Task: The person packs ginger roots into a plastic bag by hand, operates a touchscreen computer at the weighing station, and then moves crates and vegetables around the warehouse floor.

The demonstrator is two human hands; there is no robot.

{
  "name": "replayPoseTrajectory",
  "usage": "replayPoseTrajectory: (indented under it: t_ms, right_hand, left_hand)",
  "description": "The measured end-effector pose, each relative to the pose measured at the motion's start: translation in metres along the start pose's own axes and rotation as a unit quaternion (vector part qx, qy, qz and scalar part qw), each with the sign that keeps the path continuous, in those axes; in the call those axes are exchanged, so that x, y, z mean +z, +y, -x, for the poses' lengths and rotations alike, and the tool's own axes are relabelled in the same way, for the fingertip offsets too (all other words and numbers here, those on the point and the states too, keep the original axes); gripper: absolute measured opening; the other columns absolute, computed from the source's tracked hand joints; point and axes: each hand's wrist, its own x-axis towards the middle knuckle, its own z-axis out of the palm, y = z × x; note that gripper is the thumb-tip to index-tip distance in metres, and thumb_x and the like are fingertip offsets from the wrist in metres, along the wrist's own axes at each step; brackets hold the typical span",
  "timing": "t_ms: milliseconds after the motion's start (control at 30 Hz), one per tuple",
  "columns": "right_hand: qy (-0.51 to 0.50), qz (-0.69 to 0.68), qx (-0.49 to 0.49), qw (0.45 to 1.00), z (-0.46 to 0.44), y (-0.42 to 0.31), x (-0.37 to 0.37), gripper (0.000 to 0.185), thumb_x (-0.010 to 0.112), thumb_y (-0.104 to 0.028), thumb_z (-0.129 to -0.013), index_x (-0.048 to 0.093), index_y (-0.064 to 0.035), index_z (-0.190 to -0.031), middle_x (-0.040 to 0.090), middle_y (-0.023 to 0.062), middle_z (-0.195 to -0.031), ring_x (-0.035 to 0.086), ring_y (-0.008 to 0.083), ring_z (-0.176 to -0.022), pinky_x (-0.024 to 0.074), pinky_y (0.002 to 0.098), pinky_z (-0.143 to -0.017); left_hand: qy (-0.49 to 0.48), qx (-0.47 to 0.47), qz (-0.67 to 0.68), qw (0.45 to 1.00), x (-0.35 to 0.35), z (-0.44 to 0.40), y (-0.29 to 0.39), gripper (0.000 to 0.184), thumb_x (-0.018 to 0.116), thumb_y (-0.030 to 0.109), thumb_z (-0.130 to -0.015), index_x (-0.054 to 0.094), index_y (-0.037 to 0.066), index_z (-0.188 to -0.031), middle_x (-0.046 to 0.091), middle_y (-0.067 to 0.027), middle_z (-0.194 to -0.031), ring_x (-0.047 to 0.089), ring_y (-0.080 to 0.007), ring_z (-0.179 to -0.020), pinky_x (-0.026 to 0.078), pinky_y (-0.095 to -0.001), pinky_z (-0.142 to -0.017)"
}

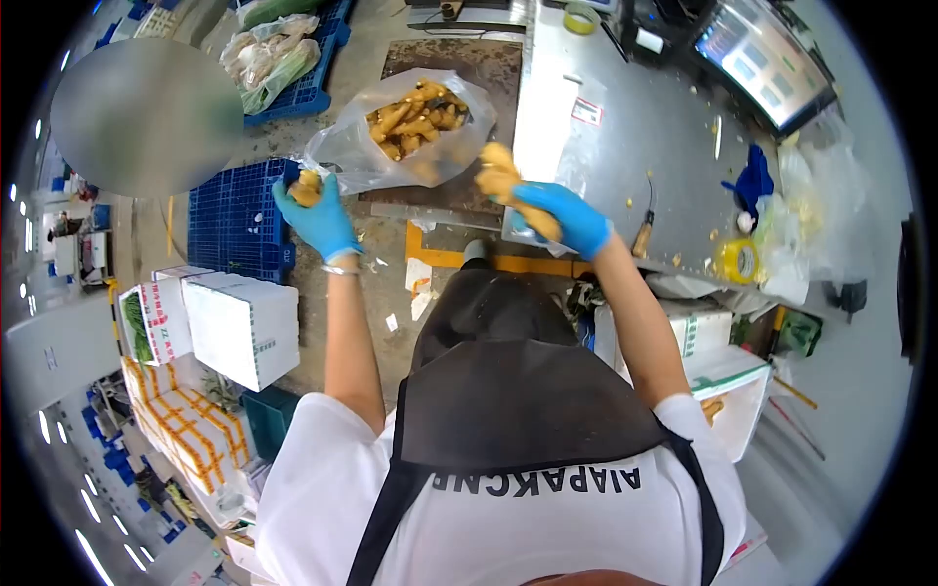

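Note:
My left hand (325, 223), in a blue glove, grips a small piece of ginger (306, 188) beside the edge of a clear plastic bag (342, 146). That bag stands spread wide on a brown, worn platform (503, 73), with a heap of ginger (418, 119) inside. My right hand (569, 217), gloved in blue too, is closed around a long, knobbly ginger root (500, 176). This root is to the right of the bag, near the metal table's left edge, and slightly blurred.
On the metal table (625, 127) are a screen (765, 61), a yellow tape roll (738, 261), a wooden-handled tool (643, 234) and plastic bags (796, 220). A blue pallet (234, 220) lies on the floor to the left. White foam boxes (242, 327) stand nearer me.

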Motion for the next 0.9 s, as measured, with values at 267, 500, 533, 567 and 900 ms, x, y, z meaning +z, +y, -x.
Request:
replayPoseTrajectory:
  t_ms: [267, 500, 533, 567, 900]
  right_hand:
    - [0.115, -0.095, 0.073, 0.986, -0.297, 0.035, 0.013, 0.038, 0.062, -0.034, -0.091, 0.059, -0.0074, -0.118, 0.067, 0.0059, -0.097, 0.062, 0.013, -0.079, 0.0517, 0.0271, -0.068]
    - [-0.021, 0.018, 0.067, 0.997, -0.164, 0.018, 0.067, 0.032, 0.056, -0.032, -0.095, 0.06, -0.0073, -0.114, 0.067, 0.0066, -0.1, 0.063, 0.0149, -0.079, 0.0534, 0.0285, -0.071]
    - [-0.012, 0.036, 0.073, 0.997, -0.146, 0.03, 0.061, 0.033, 0.056, -0.031, -0.095, 0.06, -0.0063, -0.115, 0.067, 0.0069, -0.102, 0.064, 0.0146, -0.078, 0.0534, 0.0281, -0.071]
    - [0.0, 0.054, 0.077, 0.996, -0.129, 0.041, 0.052, 0.034, 0.055, -0.031, -0.095, 0.06, -0.0053, -0.116, 0.067, 0.0073, -0.103, 0.064, 0.0143, -0.078, 0.0533, 0.0278, -0.071]
    - [0.059, 0.06, -0.076, 0.994, -0.056, -0.03, 0.085, 0.054, 0.052, -0.029, -0.098, 0.037, -0.0001, -0.142, 0.056, 0.0101, -0.128, 0.059, 0.0169, -0.105, 0.0475, 0.0289, -0.091]
  left_hand:
    - [-0.223, -0.393, 0.272, 0.85, 0.044, -0.111, -0.193, 0.021, 0.07, 0.004, -0.077, 0.062, -0.002, -0.095, 0.061, -0.0073, -0.077, 0.06, -0.0181, -0.065, 0.048, -0.0277, -0.06]
    - [-0.165, -0.383, 0.247, 0.874, 0.013, -0.115, -0.159, 0.021, 0.066, 0.002, -0.079, 0.06, 0.002, -0.099, 0.059, -0.0047, -0.077, 0.058, -0.0147, -0.068, 0.048, -0.0271, -0.061]
    - [-0.137, -0.361, 0.23, 0.893, 0.009, -0.114, -0.153, 0.025, 0.066, 0.002, -0.079, 0.059, 0.002, -0.103, 0.059, -0.0041, -0.08, 0.058, -0.0136, -0.069, 0.048, -0.0263, -0.061]
    - [-0.11, -0.338, 0.216, 0.91, 0.006, -0.112, -0.143, 0.028, 0.065, 0.002, -0.08, 0.057, 0.002, -0.107, 0.059, -0.0035, -0.083, 0.058, -0.0125, -0.071, 0.048, -0.0255, -0.061]
    - [-0.496, -0.289, 0.354, 0.738, 0.056, -0.024, 0.046, 0.037, 0.066, 0.006, -0.083, 0.057, 0.004, -0.119, 0.06, -0.0009, -0.105, 0.059, -0.0113, -0.09, 0.049, -0.0239, -0.079]
